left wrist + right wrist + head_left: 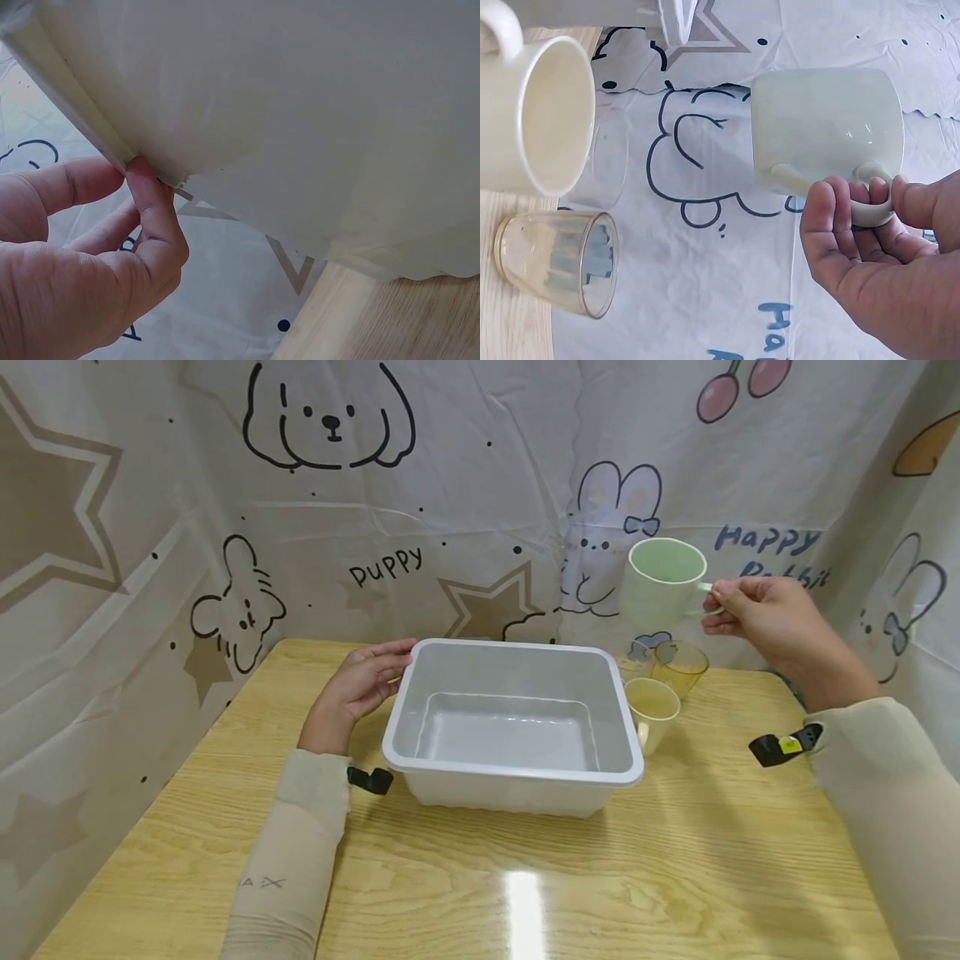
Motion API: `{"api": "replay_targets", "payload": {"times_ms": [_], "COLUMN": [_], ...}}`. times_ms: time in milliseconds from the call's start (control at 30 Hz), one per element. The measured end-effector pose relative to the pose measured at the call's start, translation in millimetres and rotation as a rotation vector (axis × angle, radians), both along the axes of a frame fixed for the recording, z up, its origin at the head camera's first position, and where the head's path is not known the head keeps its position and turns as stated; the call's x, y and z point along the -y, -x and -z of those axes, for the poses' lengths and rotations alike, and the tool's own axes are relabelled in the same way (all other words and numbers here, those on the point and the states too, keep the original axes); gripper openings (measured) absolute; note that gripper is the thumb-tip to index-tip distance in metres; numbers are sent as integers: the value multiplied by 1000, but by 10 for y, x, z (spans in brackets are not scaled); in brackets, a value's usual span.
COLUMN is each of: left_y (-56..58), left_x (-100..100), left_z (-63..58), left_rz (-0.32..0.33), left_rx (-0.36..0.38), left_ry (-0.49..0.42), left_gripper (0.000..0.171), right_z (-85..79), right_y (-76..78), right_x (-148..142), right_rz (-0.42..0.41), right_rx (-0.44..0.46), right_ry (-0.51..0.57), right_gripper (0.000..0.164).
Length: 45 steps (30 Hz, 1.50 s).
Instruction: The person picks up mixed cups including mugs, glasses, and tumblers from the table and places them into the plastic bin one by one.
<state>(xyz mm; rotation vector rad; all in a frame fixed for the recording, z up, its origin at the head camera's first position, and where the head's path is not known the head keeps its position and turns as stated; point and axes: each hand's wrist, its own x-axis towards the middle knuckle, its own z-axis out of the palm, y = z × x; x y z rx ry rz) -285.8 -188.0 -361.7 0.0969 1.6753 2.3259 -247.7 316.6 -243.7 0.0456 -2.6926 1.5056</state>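
Wood-grain tabletop (450, 877) fills the nearest ground, at six o'clock of the basin, with two beige sleeves (292, 852) reaching over it from seven and four o'clock. Centred on the table stands a light grey basin (517, 789), its mouth up. At ten o'clock of it, the person's left hand (360, 685) has a narrow hold, pinching the rim near the far corner. At three o'clock, just beside the basin, a cream mug (654, 714) stands upright; beyond it, at two o'clock, are an amber glass (681, 670) and a clear glass (609, 169), the latter partly hidden. Above these, also toward two o'clock, the right hand (776, 622) holds a pale green mug (654, 602) off the table by its handle, fingers and thumb closed narrowly on it. Farthest off, a printed curtain (465, 510) hangs across twelve o'clock.

To hold the mug well, the pinch should be firm enough that the body cannot swing about the handle, and its base should be kept well above the rims of the glassware below. A light brace from the left hand should steady the basin; pulling on one corner could tilt or slide it.

Counted, there are one basin, two mugs (one held, one standing), two glasses that can be made out, and two hands.
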Motion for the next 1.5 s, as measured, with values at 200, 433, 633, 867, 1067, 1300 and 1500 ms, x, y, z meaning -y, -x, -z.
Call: {"api": "replay_targets", "payload": {"times_ms": [200, 433, 633, 867, 1067, 1300, 1500], "left_y": [-3, 17, 28, 14, 9, 11, 22], "left_x": [-4, -9, -16, -7, 9, 12, 4], "left_z": [-6, -5, -9, 12, 23, 33, 39], "left_rz": [2, 1, 0, 1, -2, 6, 5], "left_rx": [-6, -8, -21, -16, -18, -26, -31], "left_ry": [8, 12, 16, 10, 8, -2, -6], "left_gripper": [48, 48, 47, 47, 46, 47, 47], "right_z": [-65, -129, -152, -139, -137, -116, -67], "right_y": [99, 165, 247, 330, 357, 418, 483], "right_x": [191, 456, 697, 968, 1185, 1431, 1652], "right_rz": [-26, -67, -84, -143, -200, -259, -310], "right_rx": [-8, -19, -12, -17, -30, -36, -53], "right_ry": [20, 50, 69, 48, 39, 80, 121], "right_gripper": [50, 45, 42, 41, 37, 38, 31]}}
